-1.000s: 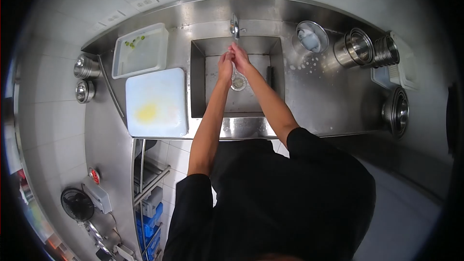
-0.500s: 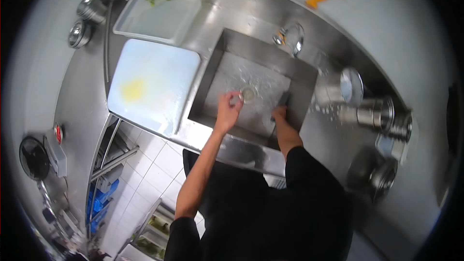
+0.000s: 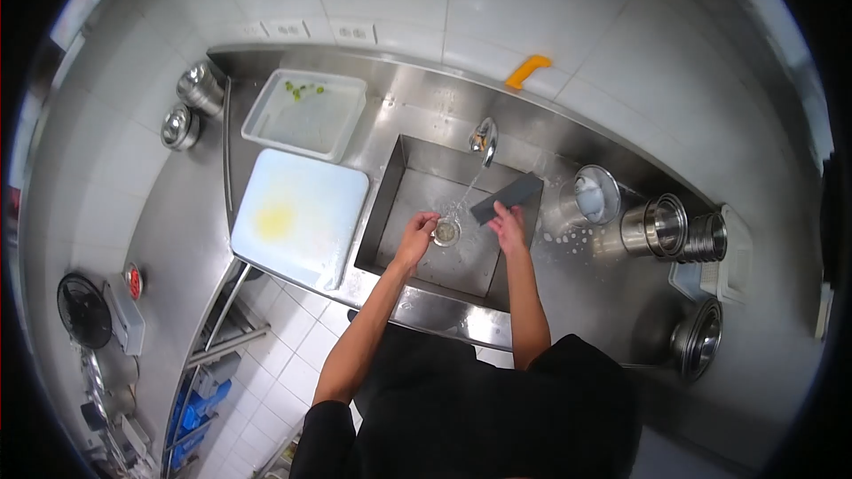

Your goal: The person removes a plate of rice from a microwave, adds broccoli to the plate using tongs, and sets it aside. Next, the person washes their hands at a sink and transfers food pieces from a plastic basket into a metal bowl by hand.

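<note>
Inside the steel sink (image 3: 382, 204), my left hand (image 3: 417, 239) has its fingers curled together beside the round drain (image 3: 446, 231). Whatever those fingertips may hold is too small to make out. My right hand (image 3: 508, 227) grips a dark grey, flat rectangular slab (image 3: 510, 197) by its lower edge. The slab is tilted over the right side of the sink. Water runs from the curved tap (image 3: 487, 144) at the back, between the slab and my left hand.
Left of the sink lies a white cutting board (image 3: 315, 195) with a yellow stain. Behind it stands a translucent tub (image 3: 337, 129) with green bits. Steel pots (image 3: 641, 229) and stacked bowls (image 3: 701, 339) stand at the right. An orange hook-shaped object (image 3: 529, 71) is on the wall.
My right hand has lifted the slab and turned its flat face toward the tap's stream. My left hand stays near the drain. The camera view has shifted, showing more wall.
</note>
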`<control>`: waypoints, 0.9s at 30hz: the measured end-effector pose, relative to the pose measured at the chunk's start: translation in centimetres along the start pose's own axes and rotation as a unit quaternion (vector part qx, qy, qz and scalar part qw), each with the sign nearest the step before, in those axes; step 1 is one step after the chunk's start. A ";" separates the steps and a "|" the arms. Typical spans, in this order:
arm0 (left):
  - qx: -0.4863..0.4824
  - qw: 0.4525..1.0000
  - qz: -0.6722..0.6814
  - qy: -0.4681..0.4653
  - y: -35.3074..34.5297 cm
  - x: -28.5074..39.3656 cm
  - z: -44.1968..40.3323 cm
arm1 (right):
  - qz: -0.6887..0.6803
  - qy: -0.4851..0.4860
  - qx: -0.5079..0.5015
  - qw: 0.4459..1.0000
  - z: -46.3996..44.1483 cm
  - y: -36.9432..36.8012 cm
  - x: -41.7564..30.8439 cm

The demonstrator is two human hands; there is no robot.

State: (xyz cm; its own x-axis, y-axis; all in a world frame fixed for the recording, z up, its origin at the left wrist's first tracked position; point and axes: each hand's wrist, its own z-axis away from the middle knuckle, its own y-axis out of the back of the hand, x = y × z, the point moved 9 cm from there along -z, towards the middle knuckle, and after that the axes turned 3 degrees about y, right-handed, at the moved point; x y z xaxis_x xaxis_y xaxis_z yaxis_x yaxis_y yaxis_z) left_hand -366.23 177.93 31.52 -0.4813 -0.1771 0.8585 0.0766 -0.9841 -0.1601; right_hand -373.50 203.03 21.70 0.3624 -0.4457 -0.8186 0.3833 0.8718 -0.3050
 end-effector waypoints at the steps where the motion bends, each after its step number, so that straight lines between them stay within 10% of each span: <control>1: -0.021 1.000 0.001 0.008 -0.5 0.6 0.3 | -0.020 0.024 0.006 0.999 -1.6 -0.3 -1.5; 11: -0.121 0.988 0.069 0.070 -0.9 2.0 1.2 | -0.098 0.073 0.094 0.988 -18.7 4.9 -4.8; 16: -0.195 0.974 0.079 0.087 -3.5 2.3 0.3 | 0.169 -0.056 0.026 0.984 -18.0 6.4 -6.8; 20: -0.172 0.975 0.082 0.114 -4.6 0.6 -3.0 | 0.490 -0.123 -0.105 0.857 -15.6 4.6 -8.5; 23: -0.062 0.979 0.140 0.136 -4.8 -1.1 -6.4 | 0.269 -0.032 -0.166 0.948 -12.2 -3.6 -5.7; 25: 0.026 0.963 0.205 0.172 -5.4 -2.4 -8.5 | 0.507 0.193 -0.023 0.840 -11.3 -8.1 -7.2; 26: 0.060 0.953 0.230 0.190 -5.9 -2.9 -9.4 | 0.296 0.372 -0.063 0.877 -7.9 -11.0 -8.0; 27: 0.077 0.949 0.244 0.183 -6.7 -3.2 -10.6 | 0.418 0.320 -0.074 0.847 -6.8 -12.7 -6.6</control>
State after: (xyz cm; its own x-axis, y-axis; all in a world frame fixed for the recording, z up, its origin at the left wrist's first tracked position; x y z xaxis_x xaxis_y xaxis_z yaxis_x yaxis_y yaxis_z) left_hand -374.45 185.23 24.74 -0.6248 -0.6241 0.4692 0.4809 -0.7810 -0.3985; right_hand -386.49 196.30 27.69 -0.0983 0.5001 -0.8604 0.0932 0.8654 0.4923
